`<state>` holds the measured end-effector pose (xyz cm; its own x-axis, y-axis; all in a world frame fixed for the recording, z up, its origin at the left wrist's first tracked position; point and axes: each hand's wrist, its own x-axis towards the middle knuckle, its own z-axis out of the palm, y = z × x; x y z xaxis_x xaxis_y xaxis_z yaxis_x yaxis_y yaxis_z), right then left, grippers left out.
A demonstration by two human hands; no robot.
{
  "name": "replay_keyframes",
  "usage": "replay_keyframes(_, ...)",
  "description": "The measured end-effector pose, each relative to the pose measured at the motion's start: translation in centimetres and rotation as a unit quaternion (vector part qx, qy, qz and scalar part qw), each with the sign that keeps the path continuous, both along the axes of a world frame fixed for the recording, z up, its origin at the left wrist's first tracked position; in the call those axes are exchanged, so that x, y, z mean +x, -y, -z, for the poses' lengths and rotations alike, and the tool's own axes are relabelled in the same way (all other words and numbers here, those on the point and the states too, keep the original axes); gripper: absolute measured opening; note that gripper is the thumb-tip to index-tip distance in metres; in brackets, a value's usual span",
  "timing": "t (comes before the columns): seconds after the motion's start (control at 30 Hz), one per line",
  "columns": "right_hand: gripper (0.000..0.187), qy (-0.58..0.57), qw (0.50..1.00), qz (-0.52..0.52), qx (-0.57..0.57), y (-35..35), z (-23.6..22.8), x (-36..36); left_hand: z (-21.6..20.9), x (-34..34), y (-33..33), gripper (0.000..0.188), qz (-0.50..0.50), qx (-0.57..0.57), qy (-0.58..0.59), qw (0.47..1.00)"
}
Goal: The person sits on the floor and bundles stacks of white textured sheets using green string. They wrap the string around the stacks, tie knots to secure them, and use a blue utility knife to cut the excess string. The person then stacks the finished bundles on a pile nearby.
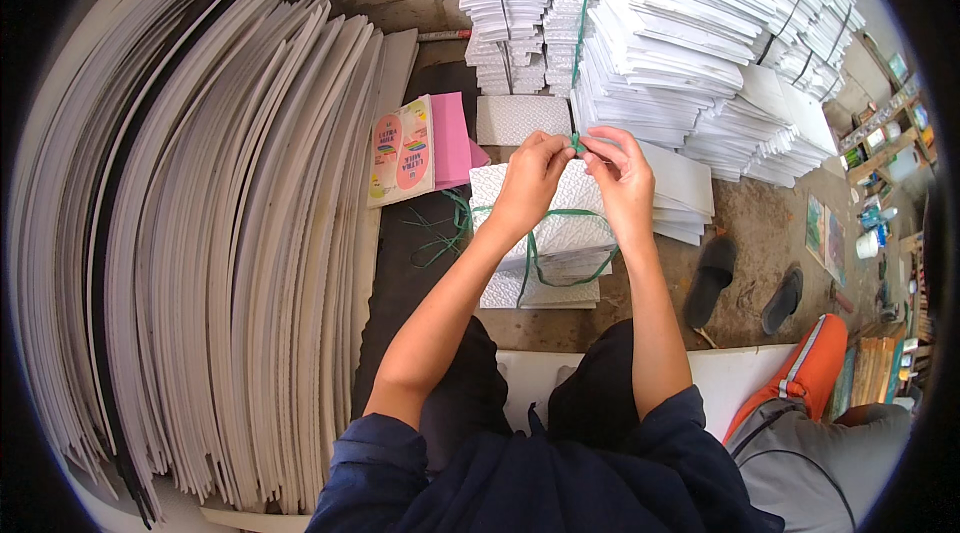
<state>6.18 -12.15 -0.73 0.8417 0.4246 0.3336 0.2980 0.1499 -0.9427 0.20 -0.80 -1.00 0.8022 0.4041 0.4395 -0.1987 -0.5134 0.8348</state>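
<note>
In front of my knees stands a stack of white embossed sheets (500,186), with green plastic twine (532,251) running around it and hanging in a loose loop down its near side. Above the stack's far part, my left hand (533,181) pinches a small bit of that twine between thumb and fingers. My right hand (624,178) grips the same bit from the other side, its thumb and forefinger closed and the other fingers curled. The two hands nearly meet there. Whether the bit is a knot cannot be made out.
Tall upright white sheets (200,233) fill the left side. Tied white stacks (665,43) rise at the back. A printed card (402,153), pink sheets (452,133) and loose twine (440,238) lie left of the stack. Black slippers (712,281) and an orange-grey item (815,368) lie right.
</note>
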Motion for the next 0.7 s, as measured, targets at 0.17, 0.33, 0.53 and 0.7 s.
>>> replay_keyframes(0.17,0.024,-0.008,0.999,0.02,-0.032,0.2,0.3,0.3,-0.5,-0.1,-0.1,0.013,0.028,-0.106,-0.058,0.992)
replay_keyframes(0.33,0.026,0.027,0.998,0.029,-0.046,0.3,0.3,0.4,-0.3,0.0,-1.1,0.014,0.083,-0.179,-0.061,0.978)
replay_keyframes(0.53,0.028,0.281,0.954,0.091,-0.06,0.4,-1.7,-0.6,-0.2,-0.1,-2.2,0.013,0.249,-0.538,-0.15,0.791)
replay_keyframes(0.7,0.037,0.346,0.938,-0.009,-0.011,0.7,-2.0,-0.5,-0.4,-0.7,-3.4,0.015,0.309,-0.548,-0.23,0.743)
